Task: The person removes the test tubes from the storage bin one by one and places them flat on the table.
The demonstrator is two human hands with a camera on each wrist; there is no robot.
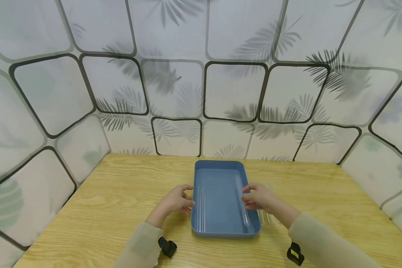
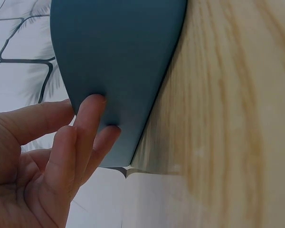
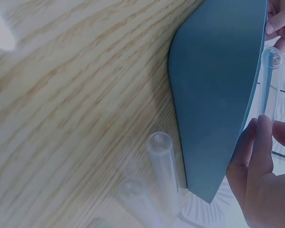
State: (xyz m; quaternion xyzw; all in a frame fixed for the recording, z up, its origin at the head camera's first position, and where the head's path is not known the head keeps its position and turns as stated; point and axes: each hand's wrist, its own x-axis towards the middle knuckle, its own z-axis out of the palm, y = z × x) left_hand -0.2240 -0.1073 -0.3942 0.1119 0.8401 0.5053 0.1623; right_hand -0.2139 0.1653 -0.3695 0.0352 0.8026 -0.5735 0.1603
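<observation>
A blue rectangular tray (image 1: 221, 235) stands on the table in the head view. Inside it, along the left wall, lie clear tubes (image 1: 201, 214) that look like test tubes. My right hand (image 1: 259, 196) pinches another clear test tube (image 3: 270, 85) between thumb and fingers, over the tray's right side. My left hand (image 1: 178, 201) is at the tray's left wall. In the left wrist view its fingertips (image 2: 97, 102) touch the outside of that wall, the fingers only loosely bent.
More clear test tubes (image 3: 162, 154) lie on the table just right of the tray, partly hidden by my right arm in the head view. The wooden table (image 1: 120, 208) ends at a patterned curtain-like backdrop (image 1: 177, 89) at the back and sides.
</observation>
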